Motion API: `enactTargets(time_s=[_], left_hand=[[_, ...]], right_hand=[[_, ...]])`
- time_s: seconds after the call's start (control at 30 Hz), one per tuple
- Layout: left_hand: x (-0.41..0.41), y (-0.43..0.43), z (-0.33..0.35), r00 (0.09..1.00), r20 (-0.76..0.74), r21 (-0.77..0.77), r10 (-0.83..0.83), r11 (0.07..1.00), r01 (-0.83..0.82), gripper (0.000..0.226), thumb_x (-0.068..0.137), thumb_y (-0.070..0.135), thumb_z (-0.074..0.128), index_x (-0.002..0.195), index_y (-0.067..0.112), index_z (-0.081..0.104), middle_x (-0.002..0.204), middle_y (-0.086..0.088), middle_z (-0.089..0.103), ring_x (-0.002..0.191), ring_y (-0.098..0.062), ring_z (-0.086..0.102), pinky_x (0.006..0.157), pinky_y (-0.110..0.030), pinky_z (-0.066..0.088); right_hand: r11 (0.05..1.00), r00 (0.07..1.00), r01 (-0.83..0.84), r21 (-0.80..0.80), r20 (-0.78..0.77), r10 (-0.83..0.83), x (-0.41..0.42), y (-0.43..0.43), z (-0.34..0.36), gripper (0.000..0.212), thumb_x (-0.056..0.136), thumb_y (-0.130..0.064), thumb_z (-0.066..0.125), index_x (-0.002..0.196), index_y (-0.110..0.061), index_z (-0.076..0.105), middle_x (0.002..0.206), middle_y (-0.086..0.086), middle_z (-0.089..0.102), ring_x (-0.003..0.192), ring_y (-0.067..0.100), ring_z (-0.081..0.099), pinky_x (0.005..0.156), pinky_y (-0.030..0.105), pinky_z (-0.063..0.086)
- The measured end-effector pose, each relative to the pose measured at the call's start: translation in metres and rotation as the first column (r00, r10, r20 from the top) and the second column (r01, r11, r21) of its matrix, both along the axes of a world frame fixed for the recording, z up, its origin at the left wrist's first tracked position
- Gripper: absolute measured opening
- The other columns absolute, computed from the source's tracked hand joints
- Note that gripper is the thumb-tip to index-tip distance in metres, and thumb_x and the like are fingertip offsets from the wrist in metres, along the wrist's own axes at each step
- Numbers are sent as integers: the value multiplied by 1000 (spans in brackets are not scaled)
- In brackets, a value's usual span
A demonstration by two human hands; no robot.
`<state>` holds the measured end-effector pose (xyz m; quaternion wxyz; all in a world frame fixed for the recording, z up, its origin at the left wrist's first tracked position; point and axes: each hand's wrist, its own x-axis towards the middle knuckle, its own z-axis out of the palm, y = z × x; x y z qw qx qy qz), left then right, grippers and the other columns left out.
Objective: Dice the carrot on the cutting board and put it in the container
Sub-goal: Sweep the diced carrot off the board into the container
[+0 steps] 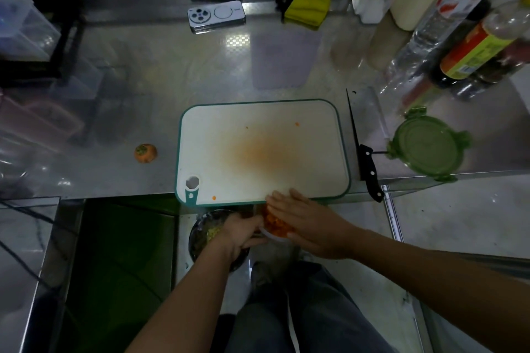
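Observation:
A white cutting board (262, 149) with a teal rim lies on the steel counter, stained orange in the middle, with a few carrot bits left on it. Just below its near edge, my left hand (242, 233) grips the rim of a clear container (272, 236) holding diced carrot (275, 223). My right hand (304, 221) has straight fingers; its edge rests at the board's near edge above the container, partly covering the dice. A black-handled knife (368, 167) lies right of the board.
A carrot top (145, 153) sits on the counter left of the board. The green container lid (428, 144) lies at the right. A phone (216, 15), a yellow cloth (308, 7) and bottles (470, 46) stand at the back. A bin (206, 235) with scraps is below the counter.

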<state>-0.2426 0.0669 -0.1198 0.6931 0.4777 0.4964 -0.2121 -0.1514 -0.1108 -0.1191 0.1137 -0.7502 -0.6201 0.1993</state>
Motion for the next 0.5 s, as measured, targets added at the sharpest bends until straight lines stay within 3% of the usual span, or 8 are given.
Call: enactTargets(time_s=[0.1, 0.17, 0.27, 0.37, 0.43, 0.5], left_hand=[[-2, -1, -1, 1000, -4, -2, -4, 1000, 4, 29, 82, -4, 56, 110, -6, 61, 108, -25, 67, 100, -32, 66, 80, -40, 58], [-3, -1, -1, 1000, 0, -2, -16, 1000, 16, 28, 82, -4, 56, 110, -5, 61, 107, -24, 67, 98, -32, 67, 79, -39, 58], [-6, -1, 1, 999, 5, 1, -32, 999, 32, 23, 85, -2, 57, 108, -5, 61, 107, -24, 67, 97, -32, 67, 81, -40, 58], [-8, -3, 4, 999, 2, 14, -34, 999, 34, 22, 87, -3, 55, 108, -5, 60, 107, -25, 66, 86, -28, 67, 69, -32, 59], [-10, -3, 5, 998, -3, 15, -57, 998, 57, 27, 86, -3, 57, 113, -6, 58, 107, -25, 66, 90, -29, 67, 67, -32, 59], [-13, -3, 7, 993, -2, 19, -117, 993, 117, 36, 85, -1, 60, 120, -6, 56, 107, -23, 67, 96, -31, 67, 71, -35, 60]], right_hand=[[999, 992, -38, 12, -117, 39, -13, -13, 3, 54, 102, -28, 35, 151, -16, 18, 159, -1, 14, 147, 9, 5, 121, 35, 3], [996, 990, 35, 80, -142, -23, -15, -15, 5, 54, 100, -25, 41, 151, -18, 23, 159, -1, 16, 147, 11, 10, 120, 40, 14], [967, 975, 205, 150, -112, -190, -10, -8, 6, 54, 99, -26, 39, 149, -12, 26, 159, 4, 14, 148, 17, 7, 120, 41, 11], [982, 985, 161, 97, -82, -153, -14, -4, 5, 51, 100, -32, 33, 148, -15, 30, 158, 3, 20, 148, 14, 6, 121, 42, 9], [980, 979, 163, 116, -146, -145, -20, -8, 9, 47, 99, -32, 37, 143, -18, 40, 151, 1, 36, 143, 12, 23, 118, 40, 20], [963, 950, 238, 127, -234, -205, -24, -13, 19, 42, 96, -33, 39, 134, -20, 51, 136, 1, 53, 125, 13, 44, 106, 33, 38]])
